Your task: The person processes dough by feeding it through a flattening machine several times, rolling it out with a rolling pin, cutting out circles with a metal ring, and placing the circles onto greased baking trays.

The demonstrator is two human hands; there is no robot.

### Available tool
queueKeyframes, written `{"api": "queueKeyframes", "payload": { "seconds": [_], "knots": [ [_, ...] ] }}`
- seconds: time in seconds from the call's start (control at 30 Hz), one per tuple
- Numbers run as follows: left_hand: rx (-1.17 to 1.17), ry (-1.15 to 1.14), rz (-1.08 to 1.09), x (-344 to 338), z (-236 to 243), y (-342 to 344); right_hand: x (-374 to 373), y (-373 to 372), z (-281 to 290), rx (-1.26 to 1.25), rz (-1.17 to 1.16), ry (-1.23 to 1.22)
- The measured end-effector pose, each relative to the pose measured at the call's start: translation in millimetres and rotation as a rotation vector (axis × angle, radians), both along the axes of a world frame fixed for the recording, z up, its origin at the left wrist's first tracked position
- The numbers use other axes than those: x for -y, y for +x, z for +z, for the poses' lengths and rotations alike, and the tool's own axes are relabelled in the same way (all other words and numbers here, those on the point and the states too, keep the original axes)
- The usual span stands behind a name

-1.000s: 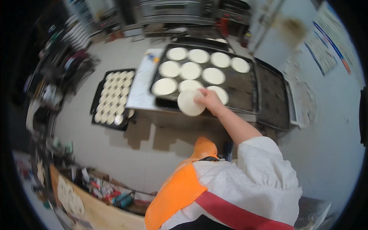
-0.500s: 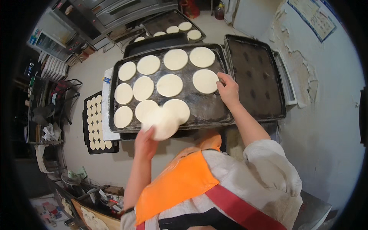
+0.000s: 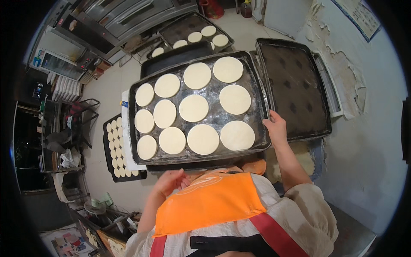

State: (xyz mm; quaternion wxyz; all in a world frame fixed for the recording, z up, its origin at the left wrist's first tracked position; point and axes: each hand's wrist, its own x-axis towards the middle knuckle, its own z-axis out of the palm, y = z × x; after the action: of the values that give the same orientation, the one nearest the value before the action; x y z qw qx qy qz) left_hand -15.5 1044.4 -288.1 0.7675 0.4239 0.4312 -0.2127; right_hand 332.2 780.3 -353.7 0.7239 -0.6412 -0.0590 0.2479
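Note:
A large dark baking tray (image 3: 263,135) holds rows of several pale, round, flat discs that look like dough (image 3: 193,108). My right hand (image 3: 276,127) is closed on the tray's right rim, thumb on top. Just below the tray's near edge, in front of my orange apron (image 3: 201,201), my left hand (image 3: 170,183) holds nothing, its fingers loosely curled and apart. Beneath the big tray, a white surface (image 3: 126,158) shows at the left, and another dark tray edge shows below.
An empty dark tray (image 3: 295,85) lies at right beside a peeling wall (image 3: 355,107). Trays of discs stand behind (image 3: 188,25) and low at left (image 3: 112,162). Steel ovens (image 3: 128,17) line the back; a cluttered rack (image 3: 55,141) is at left; a blue container (image 3: 316,169) sits at lower right.
The disc my left hand held now lies at the tray's near right. My left hand has let go and dropped back. My right hand has moved from beside a disc to the rim.

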Motion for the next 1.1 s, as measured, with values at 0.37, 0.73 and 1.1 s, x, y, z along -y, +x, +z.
{"api": "queueKeyframes", "payload": {
  "seconds": [0.37, 0.73, 1.1],
  "knots": [
    [-0.046, -0.107, 0.245, -50.2, -67.9, -54.0, -4.0, 27.5, -30.1, -0.184, -0.149, -0.020],
    [-0.227, -0.158, 0.581, -17.8, -90.7, -22.8, 113.2, 41.3, -78.8, 0.374, -0.929, -1.144],
    [-0.082, 0.457, -0.201, 53.0, -7.1, 48.4, 206.4, 47.1, -128.4, -0.588, -0.704, -0.417]
  ]
}}
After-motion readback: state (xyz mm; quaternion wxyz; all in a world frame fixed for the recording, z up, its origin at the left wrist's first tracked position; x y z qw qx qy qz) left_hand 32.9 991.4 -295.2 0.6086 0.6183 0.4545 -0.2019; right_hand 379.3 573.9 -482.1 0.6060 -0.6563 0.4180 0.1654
